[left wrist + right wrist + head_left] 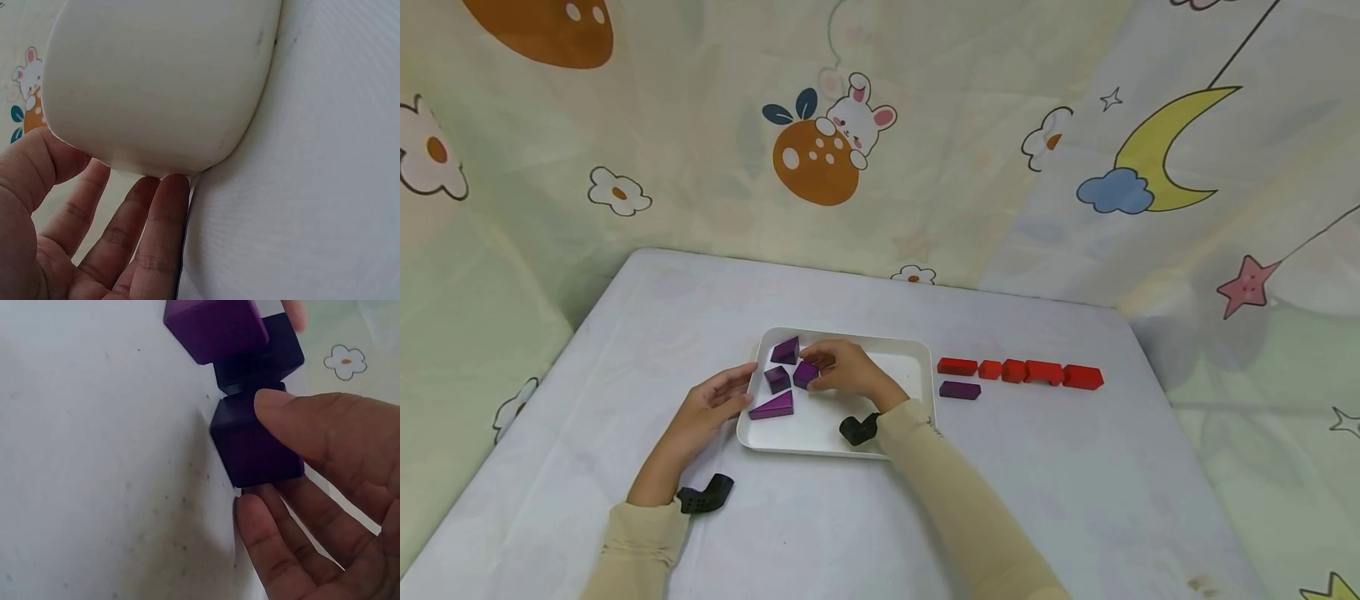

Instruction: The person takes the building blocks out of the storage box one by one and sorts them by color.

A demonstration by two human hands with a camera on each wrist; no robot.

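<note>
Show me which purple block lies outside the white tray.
The long purple block on the table, beside the red blocks; the other four purple ones lie inside the tray.

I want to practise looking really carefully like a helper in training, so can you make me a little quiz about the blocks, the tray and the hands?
1. Count: how many red blocks lie in the row beside the white tray?
2. True or false: the left hand is holding a red block.
3. Fill in the missing colour: the right hand holds a ____ cube.

Key:
1. Five.
2. False; the left hand touches the edge of the white tray.
3. Purple.
</note>
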